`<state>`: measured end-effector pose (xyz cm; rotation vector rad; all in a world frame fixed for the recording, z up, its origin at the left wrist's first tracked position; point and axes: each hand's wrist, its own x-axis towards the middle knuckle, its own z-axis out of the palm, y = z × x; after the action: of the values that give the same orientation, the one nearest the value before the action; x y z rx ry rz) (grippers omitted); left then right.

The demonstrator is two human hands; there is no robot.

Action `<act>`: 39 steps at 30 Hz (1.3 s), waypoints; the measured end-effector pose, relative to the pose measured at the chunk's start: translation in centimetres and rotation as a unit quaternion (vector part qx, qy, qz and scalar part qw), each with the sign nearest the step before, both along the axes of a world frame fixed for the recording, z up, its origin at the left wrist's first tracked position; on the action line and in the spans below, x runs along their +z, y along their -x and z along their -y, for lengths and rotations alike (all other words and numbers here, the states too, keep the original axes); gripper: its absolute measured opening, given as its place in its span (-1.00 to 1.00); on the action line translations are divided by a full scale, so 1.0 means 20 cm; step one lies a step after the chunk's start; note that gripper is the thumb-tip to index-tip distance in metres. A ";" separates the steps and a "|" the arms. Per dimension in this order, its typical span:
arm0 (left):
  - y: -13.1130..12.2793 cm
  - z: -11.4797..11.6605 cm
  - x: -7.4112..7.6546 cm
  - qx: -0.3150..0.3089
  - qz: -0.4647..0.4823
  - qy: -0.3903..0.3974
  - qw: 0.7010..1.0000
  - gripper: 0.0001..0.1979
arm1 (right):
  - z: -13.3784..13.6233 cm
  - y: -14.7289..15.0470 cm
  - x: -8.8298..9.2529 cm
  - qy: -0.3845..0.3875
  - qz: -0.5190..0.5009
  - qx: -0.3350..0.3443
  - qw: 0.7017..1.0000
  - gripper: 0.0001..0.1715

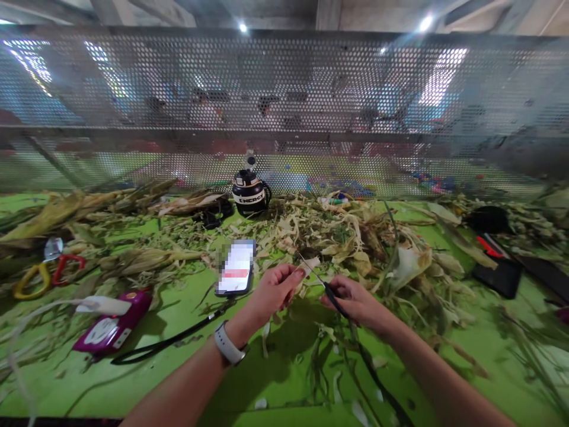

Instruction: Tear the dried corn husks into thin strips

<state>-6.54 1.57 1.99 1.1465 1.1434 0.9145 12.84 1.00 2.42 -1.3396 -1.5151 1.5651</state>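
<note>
My left hand (281,286), a watch on its wrist, pinches a small pale piece of leaf or husk (312,265) between thumb and fingers. In my right hand (351,298) is a black-handled tool (334,296) with a thin metal blade. That blade points up and left, crossing close to the pale piece. Whether it is a knife or a pair of scissors, I cannot tell. Beyond both hands lies a heap of dry leaf scraps (338,228). Long dark green strips (371,367) hang or lie below my right hand.
A phone (240,268) lies left of my hands, with a black strap (173,343) nearby. Further left are a purple device (113,325) with a white cable and yellow-and-red-handled scissors (48,273). A black jug (249,194) stands before the perforated metal screen (284,77). Another phone (498,276) lies right.
</note>
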 end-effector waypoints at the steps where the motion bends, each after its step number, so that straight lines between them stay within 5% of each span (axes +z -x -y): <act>1: 0.00 0.00 0.00 0.000 0.000 0.002 1.000 -0.67 | 0.00 0.00 -0.01 -0.002 0.001 0.004 1.000 -0.61; 18: 0.01 -0.02 0.00 0.009 0.047 -0.019 0.999 -0.66 | -0.05 -0.05 -0.06 -0.027 0.053 -0.039 0.997 -0.63; 24: 0.01 -0.03 0.00 0.040 0.079 -0.014 0.996 -0.66 | -0.10 -0.11 -0.09 -0.289 0.265 -0.078 0.917 -0.74; 28: 0.02 -0.03 0.00 0.051 0.044 -0.034 0.997 -0.65 | -0.11 -0.13 -0.11 -0.238 0.338 -0.074 0.908 -0.69; 35: 0.02 -0.04 -0.02 0.059 0.016 -0.067 0.996 -0.65 | -0.11 -0.12 -0.10 -0.217 0.243 -0.119 0.938 -0.74; 39: 0.00 -0.01 -0.04 -0.026 -0.018 -0.083 0.996 -0.68 | -0.04 -0.05 -0.05 -0.249 0.125 -0.018 0.960 -0.63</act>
<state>-6.46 1.77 1.17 1.3260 1.0772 0.9665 13.85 1.78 1.45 -1.2832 -1.8671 0.9216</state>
